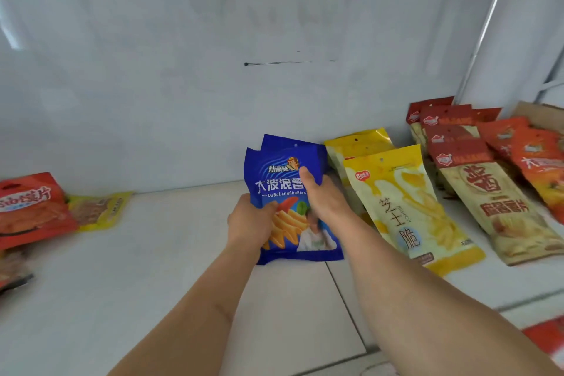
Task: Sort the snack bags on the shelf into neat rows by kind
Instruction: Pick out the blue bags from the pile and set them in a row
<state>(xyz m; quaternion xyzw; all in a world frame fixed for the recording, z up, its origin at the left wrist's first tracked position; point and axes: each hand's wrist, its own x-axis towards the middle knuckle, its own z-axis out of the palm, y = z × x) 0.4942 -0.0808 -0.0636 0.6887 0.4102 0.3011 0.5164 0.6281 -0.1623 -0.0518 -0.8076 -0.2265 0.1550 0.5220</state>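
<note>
On the white shelf point(171, 253), both hands' fingers point(270, 207) grip stacked blue bags point(283, 189) beside yellow bags point(406, 207).

cardboard box point(537, 113) at far right.

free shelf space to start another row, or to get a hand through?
Widest bare patch: shelf between the blue bags, held by the left hand and right hand, and the small yellow bag beside the red bag. Front edge is bare too. Crowded on the right: yellow bags, beige bags and orange bags overlap, no gap.
</note>
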